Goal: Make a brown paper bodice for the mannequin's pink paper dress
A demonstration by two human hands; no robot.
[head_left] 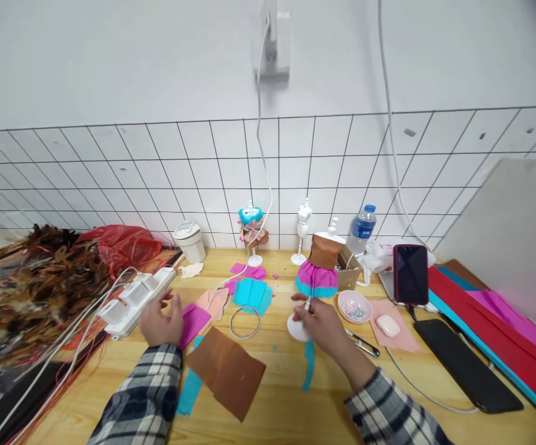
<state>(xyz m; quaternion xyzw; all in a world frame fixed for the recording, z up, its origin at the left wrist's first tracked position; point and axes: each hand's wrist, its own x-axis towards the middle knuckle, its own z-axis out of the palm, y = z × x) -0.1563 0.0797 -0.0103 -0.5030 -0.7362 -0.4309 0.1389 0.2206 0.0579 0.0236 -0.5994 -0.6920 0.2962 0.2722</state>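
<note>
My right hand [321, 321] pinches the white stem of a small mannequin stand [324, 267] dressed in a brown top and a pink and teal paper skirt; its round base sits under my fingers. My left hand [159, 321] rests on the wooden table [286, 395] with fingers curled against a folded magenta paper piece [196, 322]. A brown paper sheet [227, 369] and teal strips [309, 364] lie between my arms. A roll of clear tape [244, 322] lies just ahead.
Two more mini mannequins [252, 230] [303, 230] stand by the tiled wall, with a cup [190, 241] and a water bottle [362, 230]. A power strip [133, 296] and feathers [31, 278] lie left. A phone [410, 273], bead dish [354, 306], tweezers [363, 343] and stacked paper [494, 334] lie right.
</note>
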